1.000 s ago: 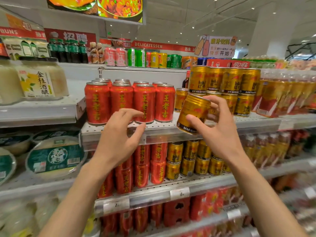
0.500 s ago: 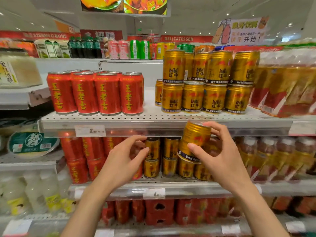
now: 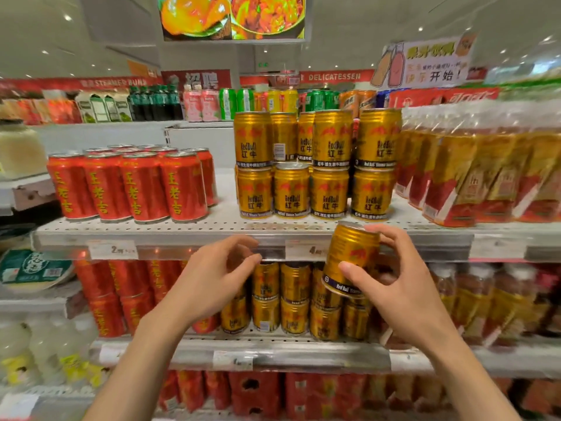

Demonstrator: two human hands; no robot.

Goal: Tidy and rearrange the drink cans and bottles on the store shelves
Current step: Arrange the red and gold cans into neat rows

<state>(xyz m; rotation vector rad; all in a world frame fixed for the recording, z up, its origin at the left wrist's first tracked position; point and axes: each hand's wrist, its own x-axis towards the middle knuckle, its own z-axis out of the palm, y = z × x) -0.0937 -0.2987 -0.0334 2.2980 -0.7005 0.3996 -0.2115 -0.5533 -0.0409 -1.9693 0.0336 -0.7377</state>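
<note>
My right hand [image 3: 400, 287] grips a gold Red Bull can [image 3: 349, 256], tilted, in front of the upper shelf's front edge [image 3: 212, 235]. My left hand [image 3: 212, 278] hovers to its left with fingers loosely curled and holds nothing. On the upper shelf stand gold Red Bull cans [image 3: 315, 165] stacked in two layers, with red herbal tea cans [image 3: 130, 183] to their left. More gold cans [image 3: 291, 299] and red cans [image 3: 115, 299] fill the shelf below, partly hidden by my hands.
Plastic-wrapped packs of tea bottles [image 3: 485, 165] crowd the upper shelf's right side. Tubs [image 3: 33, 268] and pale bottles [image 3: 39, 350] sit on the left unit. The top shelf carries mixed cans and bottles [image 3: 258, 100]. Red packs [image 3: 273, 390] fill the bottom shelf.
The view has tilted up, so both hands now sit lower against the shelves. My right hand still holds the gold can, now at the upper shelf's front edge. My left hand stays empty.
</note>
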